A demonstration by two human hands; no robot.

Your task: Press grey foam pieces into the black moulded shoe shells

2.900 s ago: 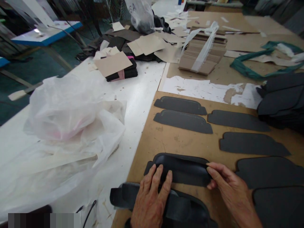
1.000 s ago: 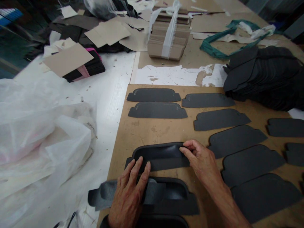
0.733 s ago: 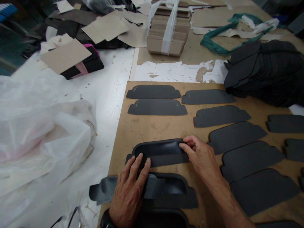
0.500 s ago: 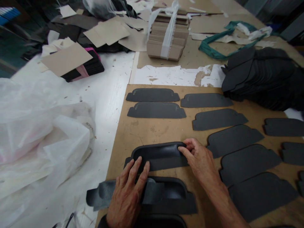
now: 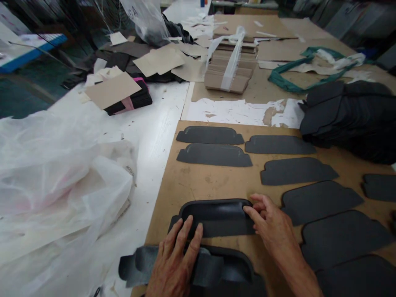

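A dark shaped piece with a raised, glossy folded rim (image 5: 216, 214) lies on the brown board (image 5: 213, 181) in front of me. My left hand (image 5: 176, 260) rests flat with fingers stretched over its lower left part and over another dark piece (image 5: 192, 268) below. My right hand (image 5: 272, 225) has its fingers bent and pressed on the piece's right end, at the folded rim. Two finished-looking pieces (image 5: 213, 144) lie further up the board.
Several flat dark cut pieces (image 5: 318, 198) lie in rows on the right, beside a tall black stack (image 5: 352, 115). A crumpled white plastic bag (image 5: 58, 173) covers the white table on the left. Bundled cardboard pieces (image 5: 230, 70), loose card sheets and green strapping (image 5: 291, 78) lie beyond.
My right hand has slid from the piece's far right end inward along the folded rim. The left hand keeps pressing the left part. The camera view has shifted.
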